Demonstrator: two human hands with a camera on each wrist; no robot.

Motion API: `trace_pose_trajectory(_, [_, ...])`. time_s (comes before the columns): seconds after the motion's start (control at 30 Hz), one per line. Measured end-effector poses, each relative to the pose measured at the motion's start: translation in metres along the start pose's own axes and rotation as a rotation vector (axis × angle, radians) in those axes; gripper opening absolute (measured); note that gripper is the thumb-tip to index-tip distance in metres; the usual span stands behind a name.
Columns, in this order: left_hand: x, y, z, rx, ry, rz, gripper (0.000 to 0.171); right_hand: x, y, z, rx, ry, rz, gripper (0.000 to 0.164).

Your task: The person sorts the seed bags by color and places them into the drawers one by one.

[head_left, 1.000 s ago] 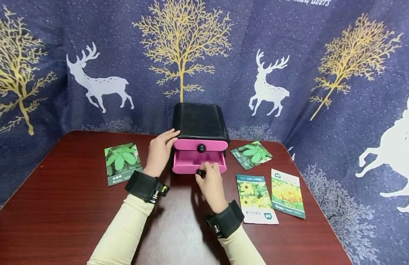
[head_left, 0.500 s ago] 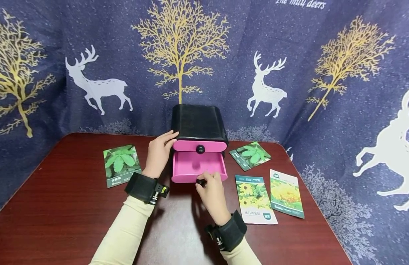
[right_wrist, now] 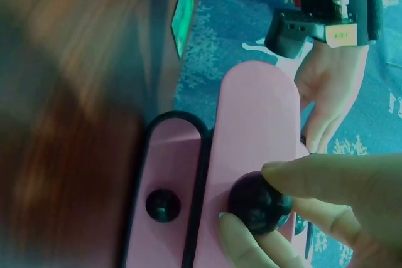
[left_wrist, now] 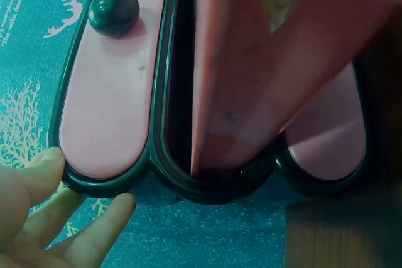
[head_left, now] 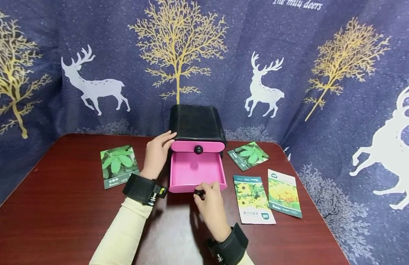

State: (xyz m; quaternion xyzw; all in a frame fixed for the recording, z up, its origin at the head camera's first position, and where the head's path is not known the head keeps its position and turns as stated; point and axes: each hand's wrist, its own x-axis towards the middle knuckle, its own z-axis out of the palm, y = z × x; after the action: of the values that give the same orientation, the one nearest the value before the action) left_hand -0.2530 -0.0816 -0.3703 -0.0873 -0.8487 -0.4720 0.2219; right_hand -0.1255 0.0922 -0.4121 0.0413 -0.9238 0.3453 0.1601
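A black cabinet (head_left: 197,119) with pink drawer fronts stands at the back of the table. Its middle drawer (head_left: 195,171) is pulled far out, showing a bare pink inside. My right hand (head_left: 211,206) pinches that drawer's round black knob (right_wrist: 259,202) between thumb and fingers. My left hand (head_left: 156,154) rests at the cabinet's left front corner; in the left wrist view its fingers (left_wrist: 103,230) are spread, fairly straight, against the side by the rim. Closed above is the top drawer (left_wrist: 113,86), and the bottom drawer (right_wrist: 166,180) sits closed below.
Left of the cabinet lies a green-leaf seed packet (head_left: 119,165). Another leaf packet (head_left: 248,155) lies to the right, with a sunflower packet (head_left: 254,198) and an orange-flower packet (head_left: 284,193) nearer the front. A deer-patterned cloth (head_left: 224,73) hangs behind the table (head_left: 58,221).
The middle drawer has slid steadily out toward the front, my right hand moving back with its knob. My left hand has stayed at the cabinet's corner.
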Motion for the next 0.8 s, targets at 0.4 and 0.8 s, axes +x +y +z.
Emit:
trace_pose_trajectory(0.4, [0.0,0.002,0.002,-0.002,0.01,0.0,0.031,-0.011,0.009,0.01,-0.039,0.055,-0.011,0.015])
trace_pose_trajectory(0.8, [-0.001,-0.005,-0.004,-0.021,-0.061,0.012,0.033,-0.015,0.012,0.016,-0.043,0.088,-0.04,0.016])
